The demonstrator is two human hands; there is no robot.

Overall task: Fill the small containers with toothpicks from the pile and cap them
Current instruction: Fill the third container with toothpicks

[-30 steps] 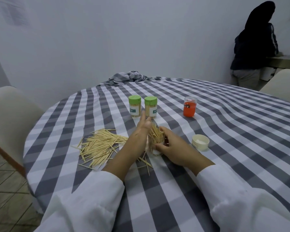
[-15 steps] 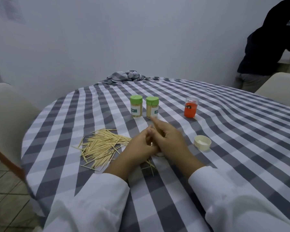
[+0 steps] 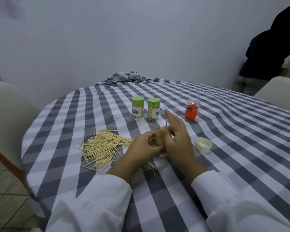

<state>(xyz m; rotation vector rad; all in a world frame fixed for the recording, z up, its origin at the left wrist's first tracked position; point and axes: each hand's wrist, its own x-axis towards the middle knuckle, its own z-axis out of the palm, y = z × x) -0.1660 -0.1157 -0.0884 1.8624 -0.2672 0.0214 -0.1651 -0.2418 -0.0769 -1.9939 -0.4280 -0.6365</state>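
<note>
A loose pile of toothpicks [image 3: 102,146] lies on the checked tablecloth left of my hands. My left hand [image 3: 144,146] grips a bundle of toothpicks [image 3: 159,137] standing in a small clear container [image 3: 162,156], which is mostly hidden between both hands. My right hand [image 3: 177,138] curls round the bundle from the right, its index finger stretched out. A white cap [image 3: 203,145] lies upturned to the right. Two green-capped containers [image 3: 137,109] [image 3: 153,111] full of toothpicks stand behind. An orange container [image 3: 192,110] stands beside them.
A few stray toothpicks [image 3: 151,167] lie near my left wrist. A bunched cloth [image 3: 127,77] sits at the table's far edge. Pale chairs [image 3: 5,118] [image 3: 278,91] stand left and right. A person in dark clothes [image 3: 266,54] stands at the far right.
My right hand has moved over the container and closed on the bundle, index finger now raised. The left hand has curled its fingers round the toothpicks. The camera has tilted up slightly.
</note>
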